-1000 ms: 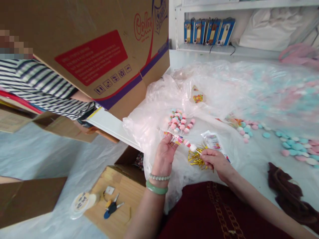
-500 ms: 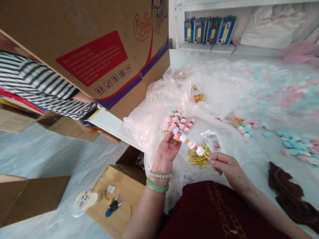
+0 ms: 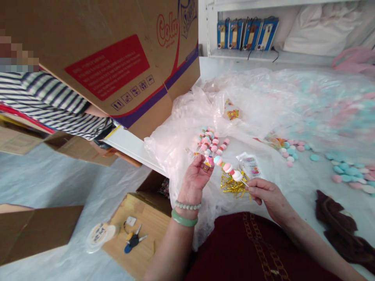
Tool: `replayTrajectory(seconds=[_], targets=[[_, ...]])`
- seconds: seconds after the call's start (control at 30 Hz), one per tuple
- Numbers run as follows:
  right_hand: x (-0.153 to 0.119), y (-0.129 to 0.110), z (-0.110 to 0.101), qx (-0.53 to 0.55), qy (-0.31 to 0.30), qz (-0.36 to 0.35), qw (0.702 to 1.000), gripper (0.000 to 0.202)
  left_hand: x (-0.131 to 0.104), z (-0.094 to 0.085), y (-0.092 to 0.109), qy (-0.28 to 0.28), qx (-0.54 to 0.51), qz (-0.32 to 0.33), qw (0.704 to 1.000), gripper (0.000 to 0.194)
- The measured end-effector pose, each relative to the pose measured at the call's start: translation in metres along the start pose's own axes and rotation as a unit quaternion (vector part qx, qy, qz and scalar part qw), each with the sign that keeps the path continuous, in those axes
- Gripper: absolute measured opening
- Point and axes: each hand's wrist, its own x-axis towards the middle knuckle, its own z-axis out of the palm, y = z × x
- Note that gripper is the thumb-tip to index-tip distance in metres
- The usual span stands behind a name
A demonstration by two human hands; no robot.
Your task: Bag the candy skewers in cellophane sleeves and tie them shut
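A white table (image 3: 301, 199) spreads before me, crumpled plastic sheeting (image 3: 164, 144) over its left part, a shelf (image 3: 231, 53) with blue packages (image 3: 253, 34) along the far side, and a person's striped sleeve (image 3: 58, 97) at left, partly behind a large cardboard box (image 3: 129, 23). At far right, clear plastic (image 3: 293, 89) shows pink and blue candies through it; loose candies (image 3: 348, 171) lie nearer. Under the table's left edge, an open carton (image 3: 152, 196) holds small multicoloured things I can't make out. My right hand (image 3: 265, 191) pinches the stick of a candy skewer (image 3: 227, 168) slanting between my hands, above gold ties (image 3: 231, 187); my left hand (image 3: 199, 173) pinches a printed wrapper (image 3: 208, 160) by the skewer's left end. More skewers (image 3: 208, 139) lie just beyond.
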Motion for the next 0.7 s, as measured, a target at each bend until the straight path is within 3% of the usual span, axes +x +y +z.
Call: replayTrajectory(seconds=[0.1, 0.17, 0.3, 0.43, 0.7], targets=[[0.001, 0.000, -0.001, -0.070, 0.004, -0.018, 0.997, 0.020, 0.000, 0.001, -0.001, -0.008, -0.007, -0.007, 1.000, 0.009], [0.001, 0.001, -0.003, -0.151, 0.024, -0.066, 0.986, 0.018, -0.001, 0.002, -0.002, -0.012, -0.013, -0.008, 1.000, 0.010], [0.002, 0.007, -0.007, -0.312, 0.069, -0.205, 0.925, 0.017, -0.002, 0.006, -0.005, -0.029, -0.022, -0.002, 0.999, 0.016], [0.000, 0.013, -0.009, -0.387, 0.078, -0.267, 0.879, 0.023, 0.001, 0.007, -0.008, -0.027, -0.028, 0.022, 0.999, 0.014], [0.003, 0.012, -0.012, -0.373, 0.070, -0.277, 0.882, 0.022, 0.004, 0.000, -0.016, -0.111, 0.107, 0.086, 0.984, 0.007]])
